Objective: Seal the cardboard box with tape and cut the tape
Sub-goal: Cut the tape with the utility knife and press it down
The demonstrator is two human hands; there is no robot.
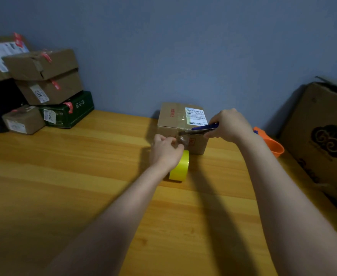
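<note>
A small cardboard box (171, 118) with a white shipping label stands on the wooden table near the wall. Clear tape runs over its top and down its front face. My left hand (164, 151) pinches the loose tape strip in front of the box, and the yellow tape roll (180, 166) stands on edge on the table just under that hand. My right hand (230, 125) grips a blue-handled utility knife (200, 130), whose blade lies across the tape at the box's front top edge.
A pile of cardboard boxes (42, 76) and a dark green box (70, 110) sit at the back left. A large brown carton (326, 134) leans at the right, with an orange plastic container (273, 144) in front of it.
</note>
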